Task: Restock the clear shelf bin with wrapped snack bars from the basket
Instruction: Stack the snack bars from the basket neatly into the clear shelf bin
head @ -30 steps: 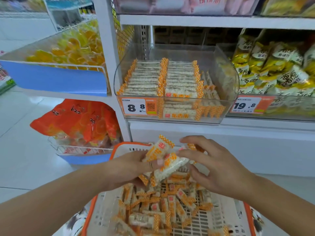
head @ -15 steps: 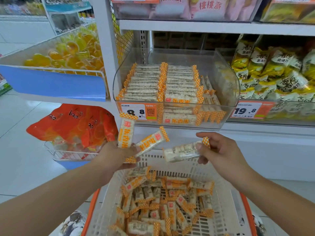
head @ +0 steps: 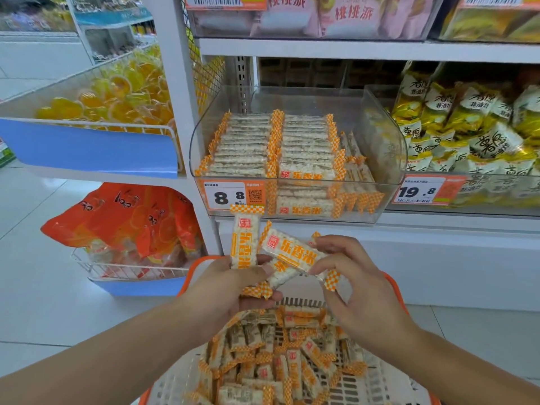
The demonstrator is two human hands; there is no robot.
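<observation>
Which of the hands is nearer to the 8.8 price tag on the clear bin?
Left. The left hand sits below the 8.8 price tag, its upright bar reaching the tag's lower edge. The right hand is below and further right.

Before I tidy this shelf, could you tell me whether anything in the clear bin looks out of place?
Yes. In the clear bin, two columns of bars lie flat in neat stacks, but the bars at the right stand on edge, turned the other way and leaning. The bars in the basket are a loose jumble. Nothing looks torn or spilled.
</observation>
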